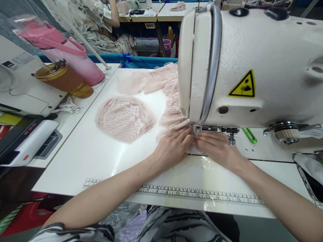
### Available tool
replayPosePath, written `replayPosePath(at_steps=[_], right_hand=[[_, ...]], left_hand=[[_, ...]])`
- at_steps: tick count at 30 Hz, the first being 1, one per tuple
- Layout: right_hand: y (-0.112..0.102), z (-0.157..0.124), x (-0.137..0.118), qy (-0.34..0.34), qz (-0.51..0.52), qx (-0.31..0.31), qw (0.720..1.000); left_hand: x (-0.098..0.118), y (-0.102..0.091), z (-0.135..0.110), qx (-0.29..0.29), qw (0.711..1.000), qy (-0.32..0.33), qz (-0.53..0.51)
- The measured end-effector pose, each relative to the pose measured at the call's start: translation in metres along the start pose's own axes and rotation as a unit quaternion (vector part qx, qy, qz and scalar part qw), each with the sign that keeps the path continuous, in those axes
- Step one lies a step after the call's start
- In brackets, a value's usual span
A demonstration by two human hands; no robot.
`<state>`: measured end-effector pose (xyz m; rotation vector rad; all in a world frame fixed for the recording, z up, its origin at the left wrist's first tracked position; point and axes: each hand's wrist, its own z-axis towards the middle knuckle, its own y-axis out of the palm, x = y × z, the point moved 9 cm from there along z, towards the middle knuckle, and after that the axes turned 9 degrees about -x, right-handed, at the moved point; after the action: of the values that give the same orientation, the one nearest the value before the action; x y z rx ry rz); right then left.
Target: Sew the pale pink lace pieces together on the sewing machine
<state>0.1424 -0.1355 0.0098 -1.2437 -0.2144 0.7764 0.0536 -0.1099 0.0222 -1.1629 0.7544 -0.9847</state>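
Observation:
A cream sewing machine [252, 64] fills the upper right. My left hand [173, 146] and my right hand [217, 149] meet just in front of its presser foot [230, 137]. Both press with fingers together on a piece of pale pink lace [174, 116] that runs under the machine head. The fingertips pinch the lace edge near the needle; the needle itself is hidden by the machine. A rounded pink lace cup piece [124, 117] lies loose on the white table [83, 158], to the left of my left hand.
More pink lace [148, 80] is heaped at the table's back. A pink bottle [63, 50] and a brown cup [63, 79] stand at left beside a white device [25, 141]. A ruler strip [196, 195] runs along the front edge. Another person [101, 23] sits behind.

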Motion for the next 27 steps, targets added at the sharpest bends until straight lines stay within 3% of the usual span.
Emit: replayPosePath(at_steps=[10,17,27], right_hand=[[0.0,-0.007,0.009,0.034,-0.027,0.006,0.999],[-0.015,-0.013,0.025,0.136,0.01,0.044,0.99],[-0.024,-0.011,0.027,0.139,0.088,0.062,0.984]], left_hand=[[0.002,0.001,0.0,0.003,1.0,0.013,0.021],[0.004,0.0,0.001,0.01,0.999,0.026,0.03],[0.004,0.002,0.003,0.019,0.999,0.024,0.03]])
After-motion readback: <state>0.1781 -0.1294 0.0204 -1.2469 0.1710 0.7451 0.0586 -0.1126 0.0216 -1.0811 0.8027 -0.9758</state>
